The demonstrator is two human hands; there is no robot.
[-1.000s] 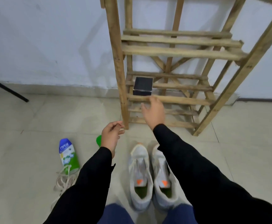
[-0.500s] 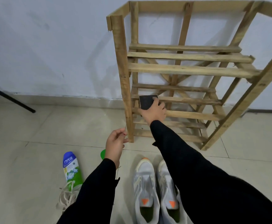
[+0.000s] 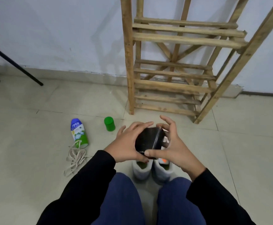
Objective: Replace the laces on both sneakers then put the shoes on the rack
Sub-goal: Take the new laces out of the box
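Observation:
A small black box (image 3: 149,141) is held in front of me above the floor. My left hand (image 3: 127,143) grips its left side, and my right hand (image 3: 174,143) holds its right side with thumb along the near edge and fingers spread. Under the box stand two white sneakers (image 3: 152,171) with orange tabs, side by side, only their heels showing. A loose bundle of cream laces (image 3: 75,158) lies on the tiles to the left. The wooden slatted rack (image 3: 173,85) stands against the wall beyond my hands, its shelves bare.
A blue-green "nycil" bottle (image 3: 79,133) lies on the floor at the left, touching the laces. A green cap (image 3: 109,123) stands nearby. A black stand leg (image 3: 15,65) slants at far left. My knees in blue trousers (image 3: 148,200) fill the bottom.
My right hand took the black box off the rack's low shelf and brought it down toward me. My left hand came up and now holds it too.

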